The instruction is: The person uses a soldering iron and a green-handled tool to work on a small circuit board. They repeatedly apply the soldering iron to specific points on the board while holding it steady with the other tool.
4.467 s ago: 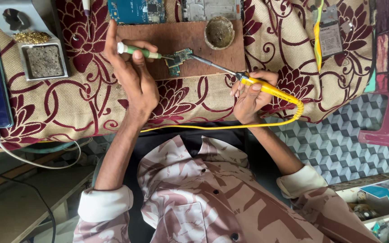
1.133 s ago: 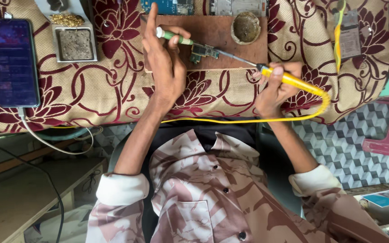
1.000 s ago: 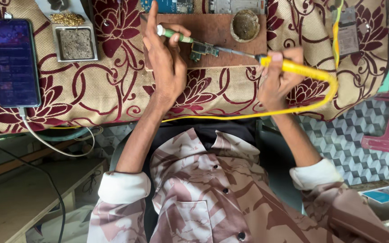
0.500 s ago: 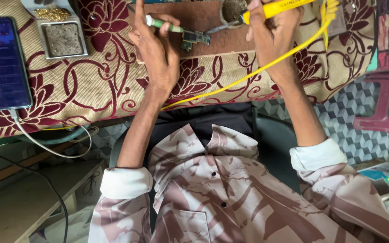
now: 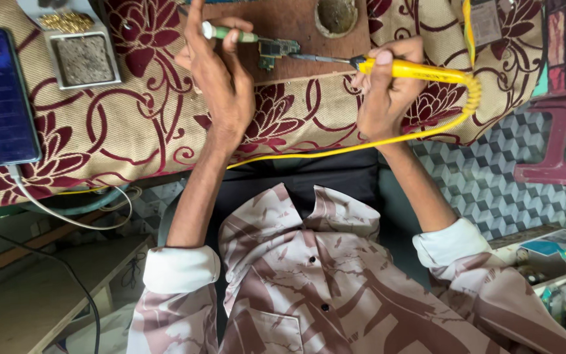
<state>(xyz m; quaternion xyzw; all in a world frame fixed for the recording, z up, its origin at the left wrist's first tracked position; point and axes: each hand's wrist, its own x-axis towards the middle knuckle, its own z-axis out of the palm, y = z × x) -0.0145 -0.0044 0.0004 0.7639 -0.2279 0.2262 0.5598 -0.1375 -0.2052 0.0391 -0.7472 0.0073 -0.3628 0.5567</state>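
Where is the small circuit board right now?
In the head view, the small circuit board lies on the brown wooden board at top centre, between the left hand and the yellow soldering iron.

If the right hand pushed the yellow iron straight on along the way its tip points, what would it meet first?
The right hand aims the yellow soldering iron leftward in the picture. Its metal tip already seems to reach the small circuit board, so that comes first; beyond it is the green-handled tool in the left hand. Depth is unclear.

Right hand [image 5: 384,92] came back down — soldering iron [image 5: 414,69] tip beside circuit board [image 5: 276,49] again.
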